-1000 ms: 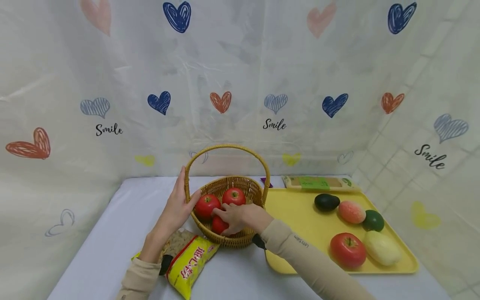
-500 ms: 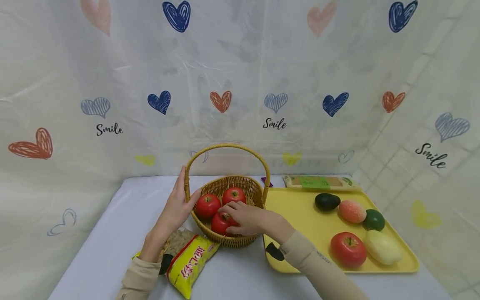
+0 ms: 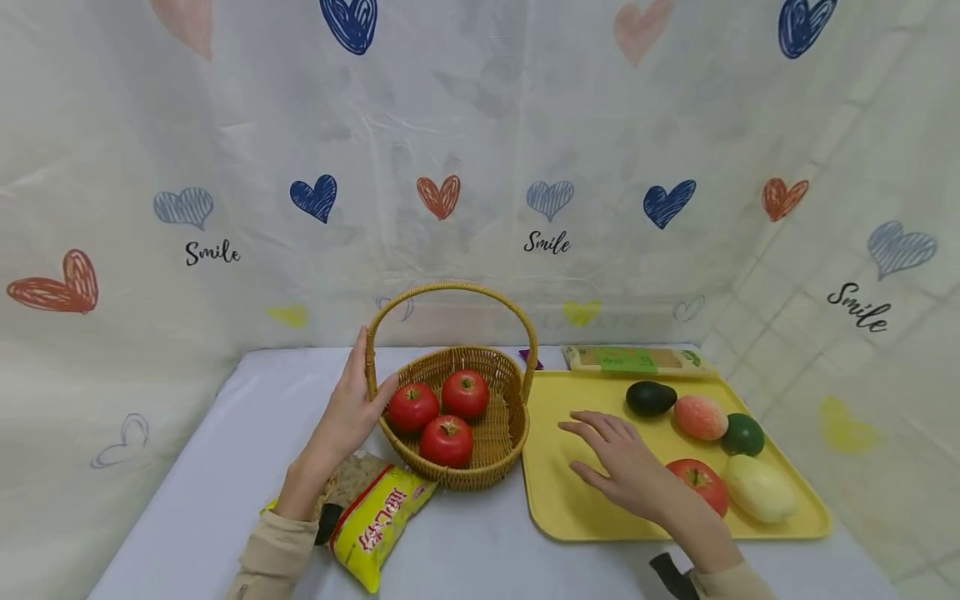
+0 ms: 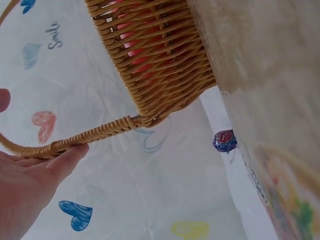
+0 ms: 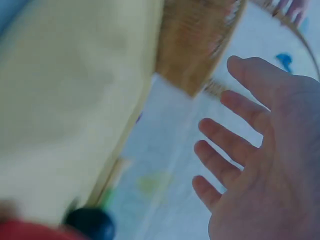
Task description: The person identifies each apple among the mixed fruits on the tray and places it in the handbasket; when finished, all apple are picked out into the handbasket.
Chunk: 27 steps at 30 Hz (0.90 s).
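Note:
Three red apples [image 3: 447, 442] sit in a wicker basket [image 3: 501, 433] with a tall arched handle [image 3: 454, 287]. My left hand [image 3: 352, 408] rests against the left side of the handle, its fingers straight and its thumb near the basket's rim. In the left wrist view the handle [image 4: 95, 134] lies along those fingers. My right hand [image 3: 626, 467] hovers over the yellow tray [image 3: 555, 508] with fingers spread, holding nothing. Just beyond its wrist another red apple [image 3: 701, 482] lies on the tray, partly hidden. The right wrist view also shows the bare palm [image 5: 260, 185].
On the tray's right side lie a dark avocado-like fruit [image 3: 651, 398], a pinkish peach-like fruit [image 3: 701, 417], a green round one [image 3: 743, 434] and a pale yellow one [image 3: 761, 489]. A yellow food bag [image 3: 382, 521] lies before the basket; a flat package [image 3: 637, 362] sits behind the tray.
My right hand let go of the front apple in the basket and moved right, over the tray. The left hand has stayed at the handle.

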### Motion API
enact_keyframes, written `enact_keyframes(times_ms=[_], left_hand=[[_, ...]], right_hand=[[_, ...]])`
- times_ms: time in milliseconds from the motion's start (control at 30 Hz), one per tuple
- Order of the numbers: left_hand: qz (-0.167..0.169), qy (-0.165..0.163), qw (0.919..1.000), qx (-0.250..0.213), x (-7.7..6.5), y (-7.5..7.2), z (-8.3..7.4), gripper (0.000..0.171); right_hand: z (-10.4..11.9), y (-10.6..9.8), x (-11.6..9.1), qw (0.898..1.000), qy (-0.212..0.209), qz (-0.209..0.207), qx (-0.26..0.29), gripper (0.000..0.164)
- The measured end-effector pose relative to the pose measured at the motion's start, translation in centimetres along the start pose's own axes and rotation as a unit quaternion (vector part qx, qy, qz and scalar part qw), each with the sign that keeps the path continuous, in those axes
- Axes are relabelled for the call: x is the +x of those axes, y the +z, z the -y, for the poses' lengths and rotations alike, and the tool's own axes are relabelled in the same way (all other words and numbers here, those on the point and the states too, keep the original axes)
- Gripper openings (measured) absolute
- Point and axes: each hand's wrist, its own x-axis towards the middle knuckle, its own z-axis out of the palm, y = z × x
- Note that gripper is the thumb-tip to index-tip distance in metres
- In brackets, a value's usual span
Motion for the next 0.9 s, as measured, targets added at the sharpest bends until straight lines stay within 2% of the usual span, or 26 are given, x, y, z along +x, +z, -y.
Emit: enact_keyframes(times_ms=[200,367,533,767,900], left_hand=[[0.002,0.002,1.0,-0.004,0.0,0.1,0.0,0.092],[0.0,0.002,1.0,0.001,0.0,0.0,0.0,0.091],[-0.004,0.009,0.9999,0.012,0.2,-0.2,0.0,0.092],[-0.001,0.006,1.0,0.007,0.2,-0.1,0.2,0.093],[-0.002,0.006,1.0,0.007,0.2,0.0,0.2,0.092]], right_hand=[[-4.5,0.0,-5.0,0.995,0.065,-0.046,-0.059,0.055],[-6.3,-0.1,-7.8,0.991,0.106,-0.053,-0.066,0.058],[-6.8,0.2,-8.8,0.99,0.124,-0.034,-0.062,0.057],[-6.9,0.3,-9.2,0.99,0.115,-0.04,-0.067,0.057],[-6.9,0.2,-9.8,0.99,0.114,-0.029,-0.073,0.061]])
